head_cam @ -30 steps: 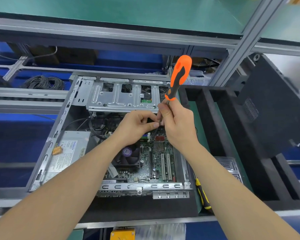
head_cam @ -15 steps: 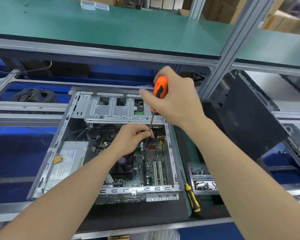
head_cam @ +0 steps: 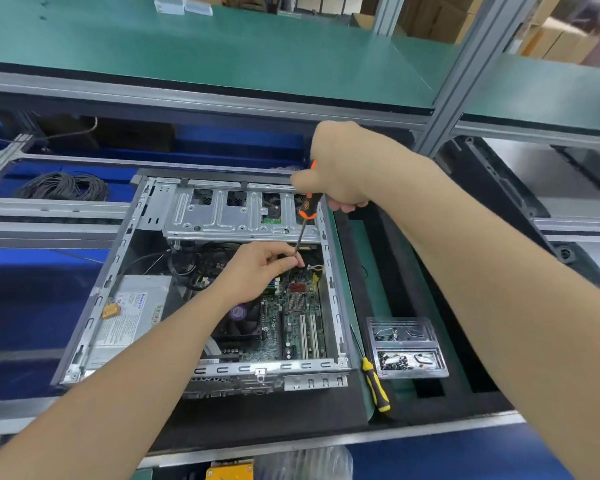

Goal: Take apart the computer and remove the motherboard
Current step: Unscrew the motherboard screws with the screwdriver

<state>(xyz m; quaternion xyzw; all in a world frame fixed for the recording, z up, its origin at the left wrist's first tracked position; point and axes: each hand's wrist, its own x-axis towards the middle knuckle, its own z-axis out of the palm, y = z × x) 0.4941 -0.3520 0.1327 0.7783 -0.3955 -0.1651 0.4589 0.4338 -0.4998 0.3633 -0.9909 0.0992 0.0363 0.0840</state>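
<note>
An open grey computer case (head_cam: 94,299) lies flat on the bench. Inside it sits the green motherboard (head_cam: 293,327) with a black fan (head_cam: 238,322) and white slots. My right hand (head_cam: 340,168) is wrapped around the orange and black handle of a screwdriver (head_cam: 307,207), its shaft pointing down into the case. My left hand (head_cam: 260,265) pinches the lower end of the shaft near the tip, just above the board's upper edge. The tip itself is hidden by my fingers.
A silver power supply (head_cam: 132,313) fills the case's left side, a metal drive cage (head_cam: 229,213) its far end. Right of the case lie a yellow screwdriver (head_cam: 374,386) and a clear tray of screws (head_cam: 407,348) on black foam (head_cam: 406,271). A cable coil (head_cam: 63,185) rests far left.
My right hand slid up from the shaft to grip the top of the handle. My left hand stayed at the shaft near the tip. The camera tilted and the view shifted.
</note>
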